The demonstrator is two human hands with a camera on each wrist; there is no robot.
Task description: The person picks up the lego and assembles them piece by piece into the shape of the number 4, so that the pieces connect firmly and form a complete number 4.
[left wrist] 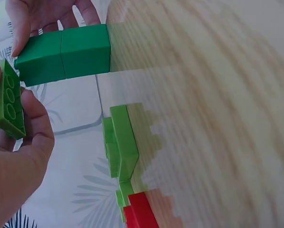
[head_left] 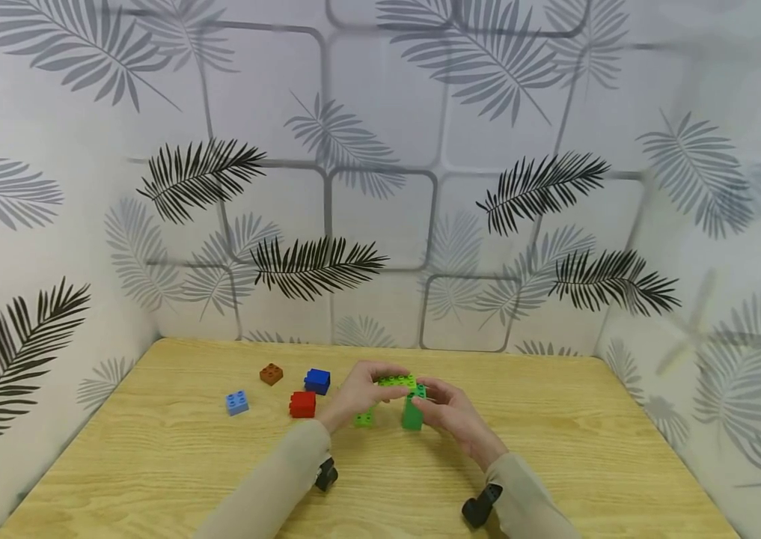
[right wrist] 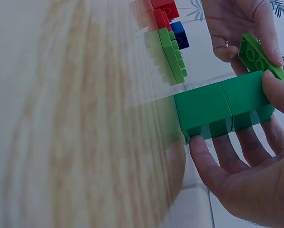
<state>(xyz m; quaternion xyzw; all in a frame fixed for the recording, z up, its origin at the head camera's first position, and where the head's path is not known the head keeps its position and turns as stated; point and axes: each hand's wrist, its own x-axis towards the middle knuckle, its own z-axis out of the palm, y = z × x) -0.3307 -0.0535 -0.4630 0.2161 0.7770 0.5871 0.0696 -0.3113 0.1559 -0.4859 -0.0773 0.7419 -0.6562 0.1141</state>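
Two dark green blocks stacked in a column [head_left: 413, 413] stand on the table; the right hand [head_left: 457, 419] has its thumb and fingers round them, as the right wrist view shows [right wrist: 246, 175]. The left hand [head_left: 363, 389] pinches a light green brick [head_left: 398, 381] tilted beside the column's top, its hollow underside [right wrist: 256, 57] facing the column in the right wrist view. Whether brick and column touch I cannot tell. Another light green piece [left wrist: 122, 142] rests on the table, partly behind the left hand in the head view.
Left of the hands lie a red block [head_left: 302, 404], a dark blue block [head_left: 317, 381], a light blue brick [head_left: 237, 403] and a brown brick [head_left: 271, 373]. A leaf-patterned covering [head_left: 380, 217] rises behind the wooden table [head_left: 555, 404].
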